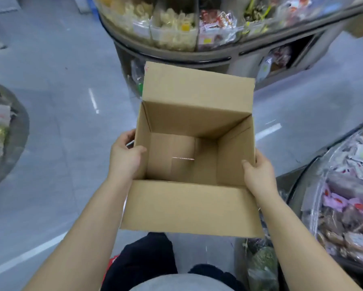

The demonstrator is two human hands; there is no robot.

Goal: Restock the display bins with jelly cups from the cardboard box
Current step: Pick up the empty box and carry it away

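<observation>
Forearms reach forward from the bottom edge, seen from a camera on the person's head looking down. Nearest the viewer are a grey shirt front and dark trousers.

Both hands hold an open cardboard box [194, 156] in the air above a pale grey floor [61, 91]. The left hand [125, 156] grips the box's left wall, thumb hooked over the rim and inside, fingers curled round the outside. The right hand [258, 175] grips the right wall the same way, thumb on the inner face and fingers wrapped behind. One flap hangs toward the person and another stands up on the far side.

Inside, the box shows only bare cardboard down to its bottom seam. No jelly cups are visible in it. Judged from this, the box has been emptied, so the restocking looks finished or very nearly so, with little left beyond disposing of the box.

To the right, a curved clear bin [344, 196] holds wrapped sweets, partly cut off by the frame. Beyond the box stands a rounded display stand [176, 53] with clear bins of pale and red-wrapped snacks. A third bin [6, 133] sits at the left edge.

The bins' contents are blurred, so which of them holds the jelly cups cannot be told.
</observation>
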